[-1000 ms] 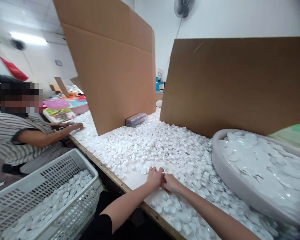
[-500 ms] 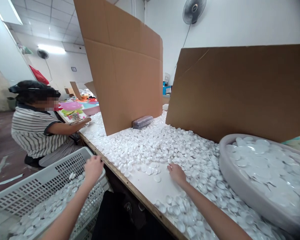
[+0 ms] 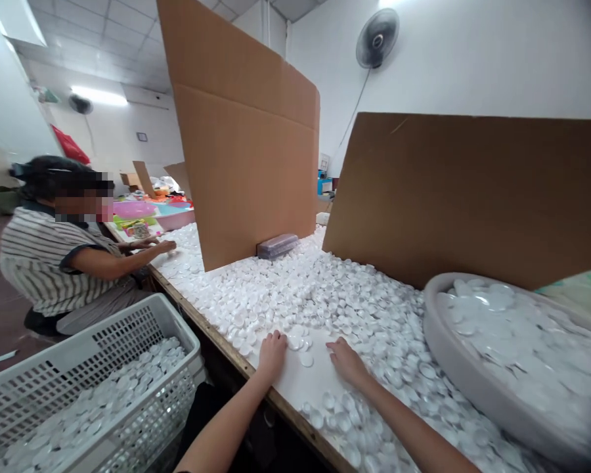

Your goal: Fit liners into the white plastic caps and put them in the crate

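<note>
Small white round plastic caps (image 3: 320, 282) cover much of the white table in a thick layer. My left hand (image 3: 272, 353) rests low at the table's front edge, just left of a few flat-lying caps (image 3: 300, 340); its fingers are slightly bent and apart, with nothing seen in them. Across a bare patch of tabletop (image 3: 305, 381), my right hand (image 3: 345, 360) lies beside the main heap. Its index finger stretches towards the same few caps, and no cap shows in its grasp. Undersides of both hands are hidden.
A white slatted basket (image 3: 172, 322) of caps stands at left below the wooden table edge (image 3: 217, 338). At right is a large pale tub (image 3: 436, 328) full of discs. Cardboard sheets (image 3: 246, 151) stand behind, near a clear plastic box (image 3: 277, 246). Another person (image 3: 64, 256) works at left.
My left hand has moved right from over the basket to the table beside the few caps. My right hand stays near its place, index finger now more stretched. The view has shifted slightly.
</note>
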### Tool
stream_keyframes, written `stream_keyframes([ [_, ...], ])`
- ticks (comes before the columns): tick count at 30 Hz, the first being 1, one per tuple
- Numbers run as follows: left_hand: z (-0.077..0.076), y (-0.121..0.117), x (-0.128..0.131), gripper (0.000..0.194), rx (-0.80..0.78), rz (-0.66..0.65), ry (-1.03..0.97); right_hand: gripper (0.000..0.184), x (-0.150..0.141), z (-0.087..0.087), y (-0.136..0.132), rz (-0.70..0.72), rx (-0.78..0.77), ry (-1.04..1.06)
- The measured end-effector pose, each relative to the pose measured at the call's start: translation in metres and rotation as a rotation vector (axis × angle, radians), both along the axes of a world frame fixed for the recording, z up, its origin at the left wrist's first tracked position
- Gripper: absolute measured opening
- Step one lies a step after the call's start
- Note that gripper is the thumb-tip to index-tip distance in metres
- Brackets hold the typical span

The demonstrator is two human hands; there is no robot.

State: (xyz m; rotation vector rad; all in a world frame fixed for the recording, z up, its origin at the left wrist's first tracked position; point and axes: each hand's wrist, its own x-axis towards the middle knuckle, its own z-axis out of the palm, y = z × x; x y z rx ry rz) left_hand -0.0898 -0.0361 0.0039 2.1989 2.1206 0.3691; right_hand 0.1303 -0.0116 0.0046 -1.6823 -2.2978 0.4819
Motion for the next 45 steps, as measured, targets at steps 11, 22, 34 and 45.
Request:
stream_keyframes([
  [11, 0.006, -0.003, 0.008, 0.025, 0.086, -0.036, -0.681, 0.031, -0.02, 0.001, -0.037, -0.027, 0.045, 0.254],
  [22, -0.004, 0.002, 0.069, 0.017, -0.211, -0.114, -0.62, 0.02, -0.001, 0.008, -0.019, -0.192, -0.662, 0.637],
  [34, 0.019, 0.028, 0.079, 0.02, -0.132, -0.174, -0.334, 0.006, -0.019, 0.003, -0.011, -0.412, -0.688, 0.621],
  [45, 0.0, 0.023, 0.092, 0.029, -0.049, -0.108, -0.124, 0.028, -0.005, 0.017, 0.014, -0.131, -0.933, 0.236],
])
